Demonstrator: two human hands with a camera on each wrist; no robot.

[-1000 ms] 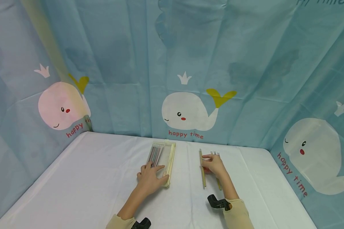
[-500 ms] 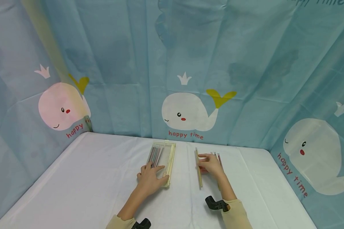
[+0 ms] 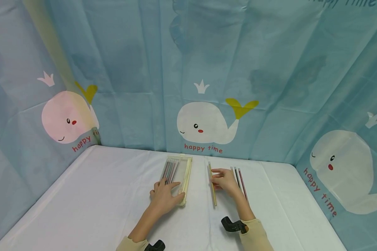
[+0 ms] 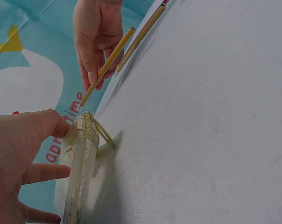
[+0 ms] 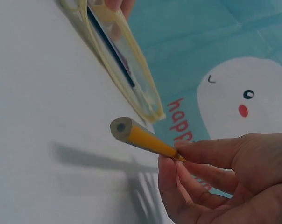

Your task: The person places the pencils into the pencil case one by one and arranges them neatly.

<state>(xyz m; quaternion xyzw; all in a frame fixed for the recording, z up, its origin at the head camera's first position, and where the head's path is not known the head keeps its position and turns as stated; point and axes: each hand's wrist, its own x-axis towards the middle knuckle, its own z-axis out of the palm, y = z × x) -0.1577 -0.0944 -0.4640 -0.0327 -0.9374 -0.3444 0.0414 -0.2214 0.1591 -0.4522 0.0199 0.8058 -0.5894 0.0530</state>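
A flat clear pencil case (image 3: pixel 188 170) with pale yellow edging lies on the white table, several pencils (image 3: pixel 169 170) visible inside. My left hand (image 3: pixel 164 198) rests across its near part with fingers spread; the left wrist view shows the thumb touching the case's zipper end. To the right, my right hand (image 3: pixel 227 183) pinches a yellow pencil (image 5: pixel 145 140) between thumb and fingertips, held above the table. The flat grey end of this pencil faces the right wrist camera. Beyond my right hand lie more pencils (image 3: pixel 242 183), one reddish, partly hidden by the forearm.
The white tablecloth (image 3: pixel 91 202) runs back to a blue curtain (image 3: pixel 128 69) printed with whales. A yellow cord loop (image 4: pixel 103 130) hangs from the case's near end. Both wrists carry black camera mounts (image 3: pixel 232 225).
My right hand has moved left with the yellow pencil, toward the pencil case and away from the other pencils, which now show more. The left hand stays in place on the case.
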